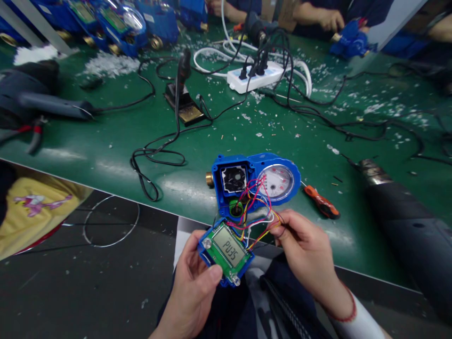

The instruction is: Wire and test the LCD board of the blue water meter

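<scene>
"Holding what?"

"Left hand [190, 287] clamps a blue-framed LCD board [226, 249] just past the bench edge; right hand [307, 249] pinches its coloured wires [256, 221], running to a water meter [278, 179] on the green workbench [106, 160]."

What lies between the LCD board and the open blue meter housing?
In the head view, a bundle of thin red, yellow and white wires spans the gap between the LCD board and the open blue meter housing.
</scene>
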`<state>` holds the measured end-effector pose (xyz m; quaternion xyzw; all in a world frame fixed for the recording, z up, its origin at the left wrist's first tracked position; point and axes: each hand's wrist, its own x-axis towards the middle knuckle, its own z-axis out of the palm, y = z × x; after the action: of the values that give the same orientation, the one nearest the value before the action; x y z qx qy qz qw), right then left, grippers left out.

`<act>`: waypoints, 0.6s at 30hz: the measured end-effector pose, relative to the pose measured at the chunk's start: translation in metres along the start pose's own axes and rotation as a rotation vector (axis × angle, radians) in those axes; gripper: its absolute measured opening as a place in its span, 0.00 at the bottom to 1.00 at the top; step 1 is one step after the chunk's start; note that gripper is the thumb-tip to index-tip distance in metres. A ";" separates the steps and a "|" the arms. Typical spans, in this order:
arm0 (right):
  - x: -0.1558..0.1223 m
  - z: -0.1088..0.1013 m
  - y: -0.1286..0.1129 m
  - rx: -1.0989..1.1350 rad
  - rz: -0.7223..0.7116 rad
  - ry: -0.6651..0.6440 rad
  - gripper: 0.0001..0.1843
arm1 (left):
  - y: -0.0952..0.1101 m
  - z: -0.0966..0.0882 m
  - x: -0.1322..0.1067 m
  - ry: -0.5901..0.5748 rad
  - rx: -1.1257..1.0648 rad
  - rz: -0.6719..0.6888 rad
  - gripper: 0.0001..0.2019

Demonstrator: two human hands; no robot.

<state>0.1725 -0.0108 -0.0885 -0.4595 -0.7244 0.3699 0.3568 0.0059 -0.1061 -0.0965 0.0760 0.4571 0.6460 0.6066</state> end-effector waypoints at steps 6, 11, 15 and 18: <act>0.004 -0.025 0.014 -0.093 0.085 0.250 0.08 | 0.001 -0.004 0.001 0.049 -0.054 0.009 0.18; -0.007 -0.025 -0.004 0.141 0.113 0.024 0.08 | 0.000 -0.003 0.002 0.026 -0.004 0.034 0.16; -0.013 -0.010 -0.016 0.534 0.387 -0.139 0.05 | -0.002 -0.003 0.003 0.034 0.088 0.075 0.17; -0.012 -0.004 -0.014 0.666 0.527 -0.137 0.09 | -0.002 -0.005 0.003 0.028 0.116 0.089 0.17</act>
<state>0.1739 -0.0253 -0.0769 -0.4631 -0.4453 0.6916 0.3299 0.0034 -0.1062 -0.1015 0.1224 0.4985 0.6455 0.5655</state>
